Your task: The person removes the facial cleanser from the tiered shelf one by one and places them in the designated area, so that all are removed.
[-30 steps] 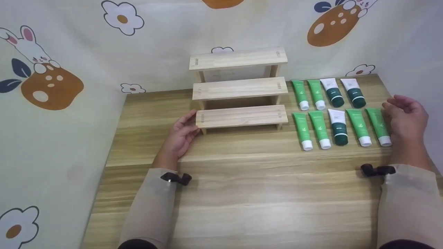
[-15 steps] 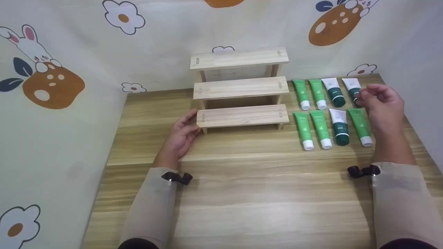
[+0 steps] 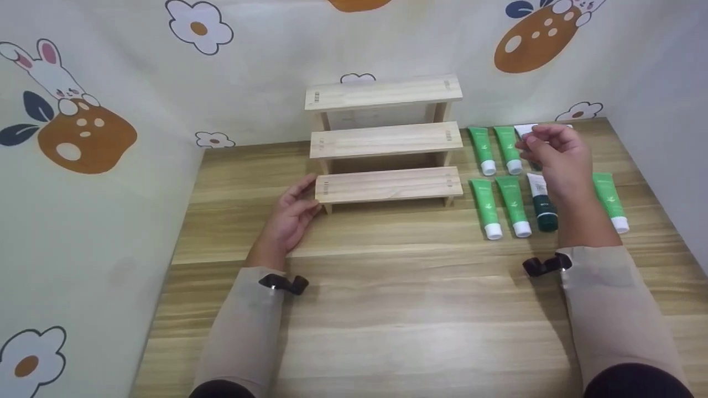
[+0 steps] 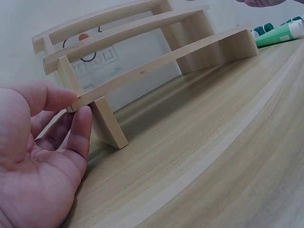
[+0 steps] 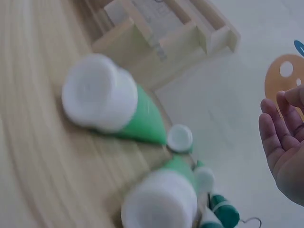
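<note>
A three-step wooden display rack (image 3: 387, 186) stands on the table. My left hand (image 3: 286, 220) pinches the left end of its lowest board; in the left wrist view the thumb and a finger (image 4: 81, 128) meet at the board's corner. Over the tubes at the right hovers my right hand (image 3: 569, 166), fingers loosely bent and nothing in them. It hides part of the two rows, which hold green tubes (image 3: 485, 207) with white caps and white-and-dark-green tubes (image 3: 546, 220). In the right wrist view that hand (image 5: 287, 147) is raised clear of the nearest green tube (image 5: 145, 116).
The wooden table (image 3: 420, 309) is bounded by a patterned cloth backdrop (image 3: 260, 66) behind and at the left. A plain pale wall (image 3: 675, 110) rises along the right edge. The rack's back comes close to the backdrop.
My right hand has swept left from beside the rightmost green tube to above the middle of the tubes, uncovering that green tube. My left hand keeps its hold on the rack, which stays put.
</note>
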### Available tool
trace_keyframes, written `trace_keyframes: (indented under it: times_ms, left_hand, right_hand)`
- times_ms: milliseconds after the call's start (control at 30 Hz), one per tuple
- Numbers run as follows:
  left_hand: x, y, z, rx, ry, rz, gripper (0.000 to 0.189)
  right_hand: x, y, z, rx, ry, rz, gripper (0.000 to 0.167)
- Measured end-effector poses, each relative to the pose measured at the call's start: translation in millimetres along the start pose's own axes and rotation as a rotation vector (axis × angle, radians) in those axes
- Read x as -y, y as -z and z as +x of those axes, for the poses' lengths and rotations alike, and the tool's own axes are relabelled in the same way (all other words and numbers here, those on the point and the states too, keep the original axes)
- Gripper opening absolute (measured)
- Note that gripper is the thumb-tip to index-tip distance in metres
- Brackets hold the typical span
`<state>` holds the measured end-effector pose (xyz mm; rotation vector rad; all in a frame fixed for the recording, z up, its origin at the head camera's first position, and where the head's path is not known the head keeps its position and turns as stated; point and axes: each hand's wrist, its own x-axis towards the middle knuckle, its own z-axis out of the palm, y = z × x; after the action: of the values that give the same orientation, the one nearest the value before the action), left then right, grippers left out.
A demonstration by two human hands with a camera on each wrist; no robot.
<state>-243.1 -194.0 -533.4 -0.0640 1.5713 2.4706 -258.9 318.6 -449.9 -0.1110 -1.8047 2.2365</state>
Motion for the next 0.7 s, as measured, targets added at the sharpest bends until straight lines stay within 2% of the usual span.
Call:
trace_keyframes:
  times_ms: [100,200,367,533,700]
  left_hand:
    - [-0.2,-0.6,0.5,0.0,0.006,-0.001,0.069]
    - [-0.2,-0.1,0.8,0.001,0.009,-0.006,0.069]
    - [0.0,1.8,2.2,-0.005,0.006,-0.001,0.069]
    - [1.5,1.8,2.2,-0.013,0.005,0.005,0.069]
    - [2.0,2.6,2.7,-0.023,0.011,-0.032,0.069]
  right_hand:
    - [0,-15,2.7,0.023,0.029,0.065,0.023]
    - [-2,-28,5.4,0.039,0.051,0.085,0.023]
    - [-4,-46,8.0,0.052,0.012,0.052,0.025]
    - [-1,-60,8.3,0.057,-0.018,0.096,0.029]
    - [-2,-67,7.0,0.053,-0.024,0.077,0.023]
